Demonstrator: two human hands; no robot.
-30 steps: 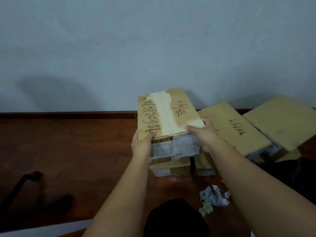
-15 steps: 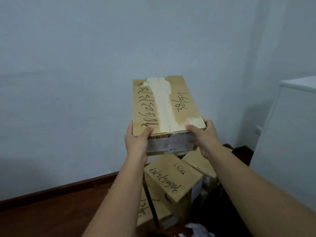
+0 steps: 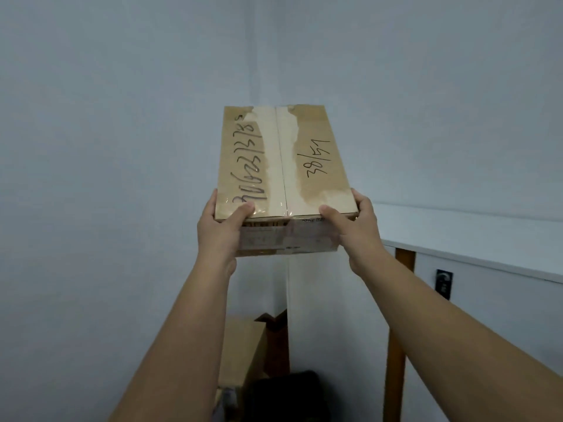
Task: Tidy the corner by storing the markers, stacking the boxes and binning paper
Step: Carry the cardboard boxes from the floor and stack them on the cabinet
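1. Box (image 3: 283,175) now up at chest height in front of the room corner, carried with both arms out, well clear of the floor.
2. My left hand (image 3: 222,226) grips its near left corner, thumb on top over the writing, fingers curled under.
3. My right hand (image 3: 353,223) grips the near right corner the same way, thumb on the lid.
4. Meaning: the lift is done and I'm mid-carry; the stacking spot is probably the cardboard (image 3: 243,348) low in the corner, not yet reached.
5. Versus a second ago: the box sat on the floor pile; that pile and the crumpled paper are out of view now; a white desk (image 3: 475,233) is on my right.
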